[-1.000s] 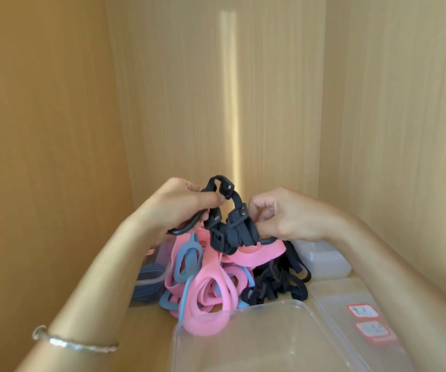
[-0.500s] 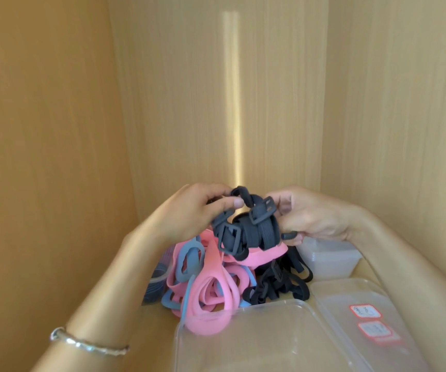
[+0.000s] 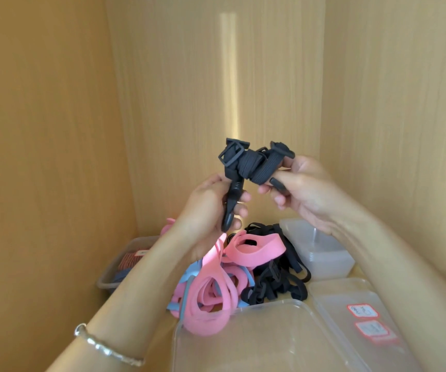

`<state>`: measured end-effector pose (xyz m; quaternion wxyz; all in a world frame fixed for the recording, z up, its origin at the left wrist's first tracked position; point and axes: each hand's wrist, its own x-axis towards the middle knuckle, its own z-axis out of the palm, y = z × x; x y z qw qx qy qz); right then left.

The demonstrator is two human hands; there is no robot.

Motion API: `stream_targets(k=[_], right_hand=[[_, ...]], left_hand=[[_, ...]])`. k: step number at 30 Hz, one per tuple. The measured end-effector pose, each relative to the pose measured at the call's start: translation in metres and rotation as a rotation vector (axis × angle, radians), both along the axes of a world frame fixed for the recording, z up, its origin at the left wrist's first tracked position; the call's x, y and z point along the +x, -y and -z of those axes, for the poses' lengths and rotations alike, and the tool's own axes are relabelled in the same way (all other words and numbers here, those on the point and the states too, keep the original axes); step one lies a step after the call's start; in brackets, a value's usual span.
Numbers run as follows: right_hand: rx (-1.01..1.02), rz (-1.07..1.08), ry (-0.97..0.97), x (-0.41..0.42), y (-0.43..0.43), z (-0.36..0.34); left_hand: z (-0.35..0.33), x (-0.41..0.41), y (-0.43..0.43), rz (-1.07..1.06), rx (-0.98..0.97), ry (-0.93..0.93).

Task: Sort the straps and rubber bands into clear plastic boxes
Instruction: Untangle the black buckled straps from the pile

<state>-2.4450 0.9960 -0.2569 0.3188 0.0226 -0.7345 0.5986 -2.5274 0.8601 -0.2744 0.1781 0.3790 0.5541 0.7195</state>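
While left hand [image 3: 208, 210] and right hand [image 3: 307, 191] grip black straps [image 3: 254, 165], labels [image 3: 363, 310] look illegible.

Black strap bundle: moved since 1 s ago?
Yes, upward. The black strap bundle sat right on the pink bands; now the left hand and right hand hold it clear above that pile.

Left hand [image 3: 208, 210]: wrist carries one thin silver-coloured bracelet [image 3: 108, 345], glossy metal, uneven segmented surface. Both forearms bare to frame edge.
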Motion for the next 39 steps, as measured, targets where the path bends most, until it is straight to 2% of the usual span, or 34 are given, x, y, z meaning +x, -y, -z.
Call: stream_targets(k=[5, 8, 15, 21, 26, 33, 39], right_hand=[[0.125, 0.234, 0.009, -0.007, -0.003, 0.005], [0.205, 0.342, 0.017, -0.013, -0.005, 0.009], [0.46, 0.436, -0.005, -0.017, 0.01, 0.019], [0.543, 0.342, 0.054, -0.015, 0.01, 0.023], [0.674, 0.365, 0.165, -0.003, 0.018, 0.034], [0.493, 0.291, 0.192, 0.015, 0.029, 0.064], [0.508, 0.126, 0.26, 0.027, 0.031, 0.081]], left_hand=[[0.001, -0.005, 0.001, 0.198, -0.005, 0.215], [0.0, -0.008, 0.001, 0.266, 0.021, 0.284], [0.003, 0.0, -0.01, 0.121, -0.001, 0.312], [0.004, -0.005, -0.008, 0.066, 0.032, 0.345], [0.006, -0.004, -0.011, 0.038, 0.081, 0.424], [0.001, 0.011, -0.004, -0.017, 0.027, 0.314], [0.028, 0.029, 0.0, -0.043, -0.008, 0.234]])
